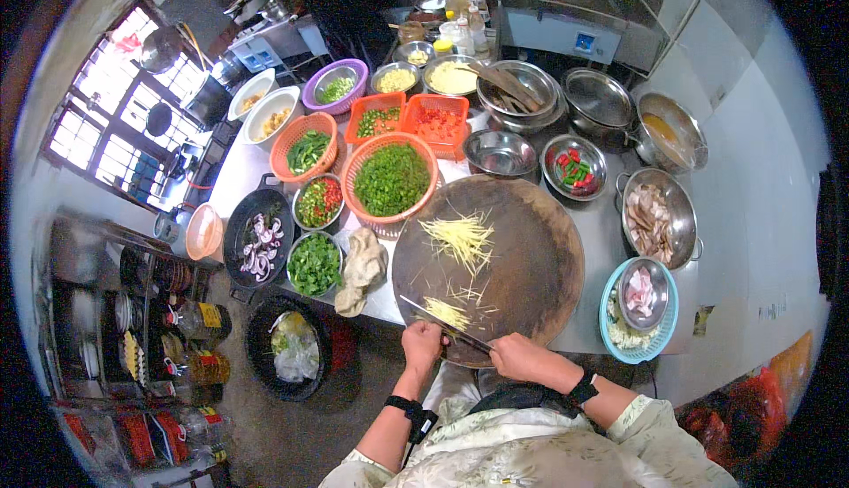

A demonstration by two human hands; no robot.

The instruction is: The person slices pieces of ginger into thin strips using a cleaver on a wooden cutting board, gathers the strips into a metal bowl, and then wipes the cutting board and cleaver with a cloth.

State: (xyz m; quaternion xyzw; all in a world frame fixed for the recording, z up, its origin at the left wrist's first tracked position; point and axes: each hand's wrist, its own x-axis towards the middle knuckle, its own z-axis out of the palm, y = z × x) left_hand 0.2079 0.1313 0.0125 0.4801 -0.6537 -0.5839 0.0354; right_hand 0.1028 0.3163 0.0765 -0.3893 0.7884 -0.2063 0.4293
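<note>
On the round wooden chopping block (pixel 530 262) lies a pile of pale yellow shreds (pixel 464 239), with a smaller pile (pixel 448 313) near its lower left edge. A knife (pixel 464 337) crosses the block's near edge, its blade seen nearly edge-on beside the smaller pile. My right hand (pixel 524 356) is closed round the handle. My left hand (pixel 423 344) is at the near side of the blade, fingers bent; whether it grips anything is hidden. Loose shreds lie between the two piles. A crumpled cloth (pixel 361 269) lies left of the block.
Left stand an orange basket of chopped greens (pixel 391 179), a bowl of green leaves (pixel 315 264) and a black pan of sliced onion (pixel 259 249). Right are a colander of sliced pieces (pixel 650 222) and a blue basket (pixel 671 315). A black bin (pixel 288 348) stands below. A person (pixel 345 10) is beyond.
</note>
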